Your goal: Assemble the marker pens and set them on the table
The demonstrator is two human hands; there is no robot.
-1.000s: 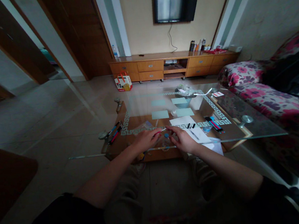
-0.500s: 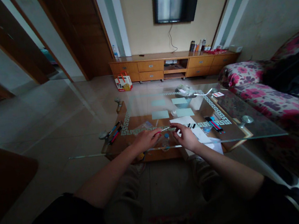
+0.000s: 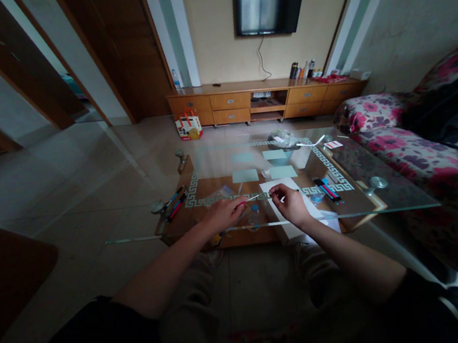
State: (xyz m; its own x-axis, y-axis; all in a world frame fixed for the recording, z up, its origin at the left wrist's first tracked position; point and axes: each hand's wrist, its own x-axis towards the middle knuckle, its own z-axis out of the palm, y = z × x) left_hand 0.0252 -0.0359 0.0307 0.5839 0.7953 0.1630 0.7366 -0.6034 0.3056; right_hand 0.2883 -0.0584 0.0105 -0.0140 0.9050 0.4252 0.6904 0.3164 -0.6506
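Glass-topped bench with a Greek-key border; wood frame shows through the glass. Largest item by the hands: a white sheet, lying flat at the near edge, partly under the right hand. No writing on it can be read.

Left hand rests at the near edge, fingers together on a thin pen. The pen is pale with a red part at the grip end; its tip points right, toward the other hand. Too small to read any brand.

Right hand sits over the sheet, fingers pinched on a small dark piece; what it is cannot be told. The two hands are near each other but apart.

Other items, in falling size: a bowl at the far side; four pale green cards mid-bench; a bundle of red and black pens right of the sheet; more pens at the left end. A small white card with red print lies far right; print unreadable.
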